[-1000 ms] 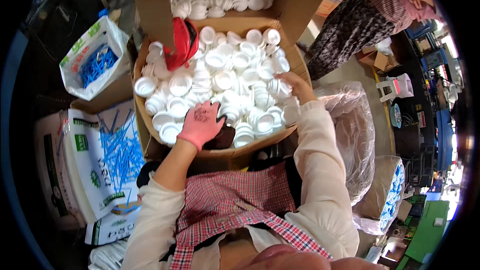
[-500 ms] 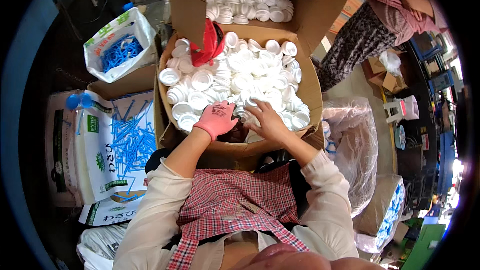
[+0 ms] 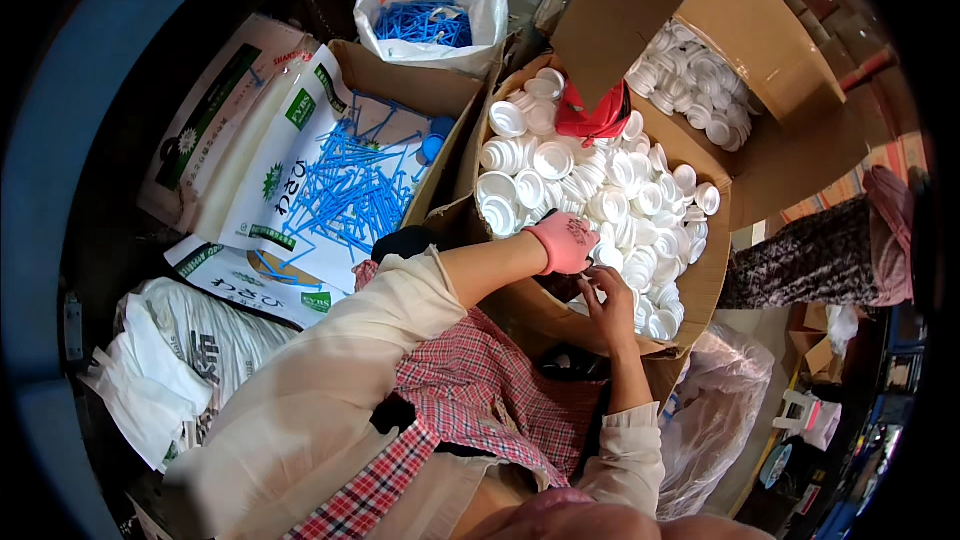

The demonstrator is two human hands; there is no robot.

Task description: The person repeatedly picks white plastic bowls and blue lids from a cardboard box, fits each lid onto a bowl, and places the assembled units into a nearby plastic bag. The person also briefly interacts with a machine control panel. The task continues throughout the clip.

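My pink-gloved left hand (image 3: 563, 242) keeps its back upward, its fingertips just beside those of my bare right hand (image 3: 612, 305). The right fingers (image 3: 597, 278) are bent, tips drawn inward. Behind the left fingers, my left forearm (image 3: 495, 270) slants away leftward; below the right fingers, my right forearm (image 3: 628, 375) drops steeply toward me.

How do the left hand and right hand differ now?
The left hand wears a pink glove; the right hand is bare. The left hand sits higher and farther left in view than the right hand. Both are over the near part of the box of white caps.
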